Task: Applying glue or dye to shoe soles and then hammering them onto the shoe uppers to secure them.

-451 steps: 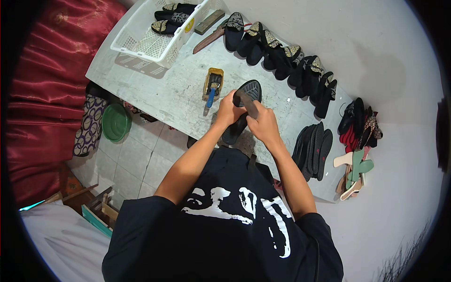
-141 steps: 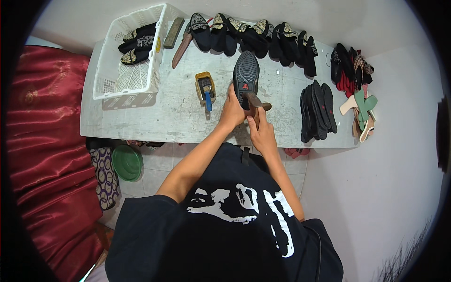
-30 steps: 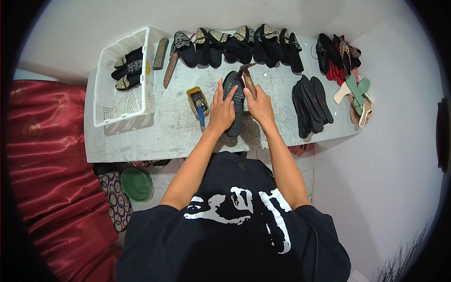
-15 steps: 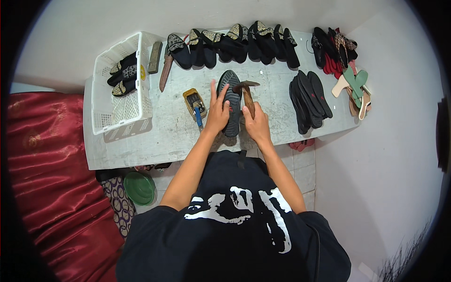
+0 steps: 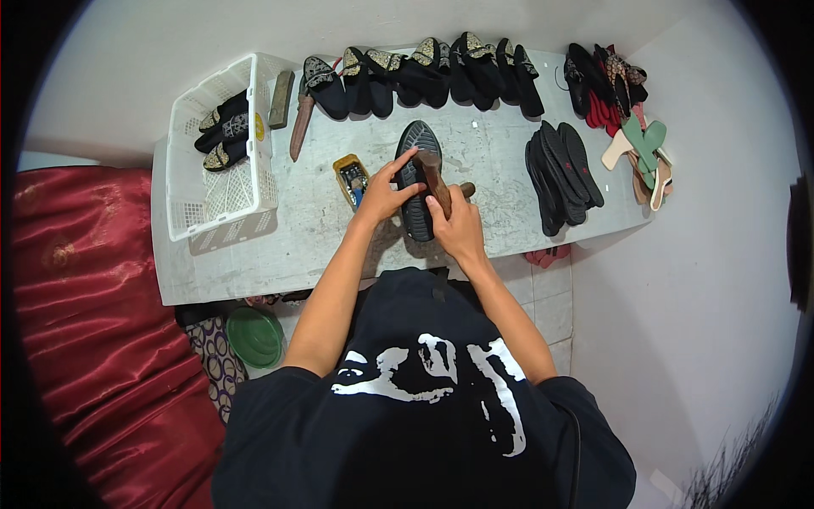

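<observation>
A black shoe [image 5: 415, 222] lies sole up on the table in front of me, its ridged rubber bottom showing. My left hand [image 5: 384, 197] grips it from the left side, with the thumb across the sole and the index finger near the front half. In my right hand [image 5: 459, 227] is a hammer [image 5: 435, 180] with a brown wooden handle. The hammer's head is down against or just over the sole, close to my left fingertips; whether it touches cannot be made out.
Left of the shoe is a small yellow container [image 5: 348, 172] holding a blue-handled item. A white basket [image 5: 263, 182] with shoes stands at the left, beside a sheathed knife [image 5: 301, 127] and a block [image 5: 281, 100]. Shoes [image 5: 428, 72] line the back; black soles [image 5: 562, 174] and green pieces [image 5: 646, 142] lie right.
The hammer has turned and come down onto or near the sole. My left fingers, stretched out before, have bent around the shoe's edge.
</observation>
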The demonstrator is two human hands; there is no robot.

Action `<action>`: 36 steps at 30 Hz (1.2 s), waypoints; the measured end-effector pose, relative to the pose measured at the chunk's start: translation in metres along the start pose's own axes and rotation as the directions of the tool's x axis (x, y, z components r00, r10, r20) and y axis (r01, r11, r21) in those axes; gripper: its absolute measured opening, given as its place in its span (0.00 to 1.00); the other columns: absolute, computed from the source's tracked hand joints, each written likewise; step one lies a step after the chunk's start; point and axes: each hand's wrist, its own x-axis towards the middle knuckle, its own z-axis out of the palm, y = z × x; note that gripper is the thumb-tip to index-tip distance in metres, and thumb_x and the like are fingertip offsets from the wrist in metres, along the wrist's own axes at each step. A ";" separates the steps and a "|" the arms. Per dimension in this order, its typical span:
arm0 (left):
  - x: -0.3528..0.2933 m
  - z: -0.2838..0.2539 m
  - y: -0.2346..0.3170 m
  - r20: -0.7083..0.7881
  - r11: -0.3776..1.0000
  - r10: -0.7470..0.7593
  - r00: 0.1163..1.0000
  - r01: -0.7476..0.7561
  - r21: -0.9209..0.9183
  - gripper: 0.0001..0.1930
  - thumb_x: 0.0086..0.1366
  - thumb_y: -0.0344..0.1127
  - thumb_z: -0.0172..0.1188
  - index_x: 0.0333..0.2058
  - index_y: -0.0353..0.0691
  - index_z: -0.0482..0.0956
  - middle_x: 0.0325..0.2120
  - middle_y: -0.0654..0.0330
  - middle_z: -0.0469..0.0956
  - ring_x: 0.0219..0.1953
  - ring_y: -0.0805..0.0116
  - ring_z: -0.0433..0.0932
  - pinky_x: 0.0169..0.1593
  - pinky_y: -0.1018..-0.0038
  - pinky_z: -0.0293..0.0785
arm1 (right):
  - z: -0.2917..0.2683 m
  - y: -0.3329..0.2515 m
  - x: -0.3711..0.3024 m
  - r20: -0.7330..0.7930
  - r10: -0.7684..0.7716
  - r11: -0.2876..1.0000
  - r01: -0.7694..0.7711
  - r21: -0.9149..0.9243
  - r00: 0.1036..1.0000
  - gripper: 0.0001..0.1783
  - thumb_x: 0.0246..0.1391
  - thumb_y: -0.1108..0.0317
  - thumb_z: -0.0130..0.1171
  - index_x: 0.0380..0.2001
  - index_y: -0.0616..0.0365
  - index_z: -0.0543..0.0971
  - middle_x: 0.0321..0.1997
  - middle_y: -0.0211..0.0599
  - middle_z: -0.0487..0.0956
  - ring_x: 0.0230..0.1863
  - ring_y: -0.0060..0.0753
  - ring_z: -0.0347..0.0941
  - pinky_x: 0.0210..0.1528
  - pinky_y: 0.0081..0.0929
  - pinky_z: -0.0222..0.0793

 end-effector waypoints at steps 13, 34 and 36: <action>-0.004 -0.005 0.017 0.273 0.974 -0.205 0.940 0.169 0.150 0.70 0.40 0.44 0.85 0.76 0.65 0.42 0.66 0.40 0.70 0.64 0.37 0.73 0.69 0.53 0.70 | -0.001 0.014 -0.033 0.028 -0.022 1.000 0.022 -0.021 0.999 0.16 0.65 0.56 0.61 0.37 0.59 0.73 0.23 0.57 0.79 0.29 0.68 0.79 0.29 0.54 0.71; -0.004 -0.007 0.007 0.304 0.985 -0.112 0.946 0.065 0.160 0.78 0.33 0.40 0.87 0.76 0.69 0.36 0.54 0.34 0.79 0.58 0.33 0.78 0.63 0.50 0.75 | -0.007 0.019 -0.055 0.039 -0.016 1.000 0.015 0.008 0.999 0.15 0.64 0.59 0.62 0.36 0.60 0.72 0.22 0.57 0.79 0.28 0.68 0.79 0.29 0.54 0.71; -0.003 -0.006 0.006 0.302 0.983 -0.126 0.945 0.076 0.170 0.78 0.34 0.40 0.87 0.76 0.69 0.36 0.54 0.34 0.79 0.58 0.33 0.78 0.63 0.50 0.75 | -0.005 0.022 -0.057 0.055 -0.007 1.000 0.008 -0.017 0.998 0.15 0.64 0.59 0.62 0.37 0.60 0.72 0.22 0.57 0.79 0.28 0.68 0.79 0.29 0.54 0.71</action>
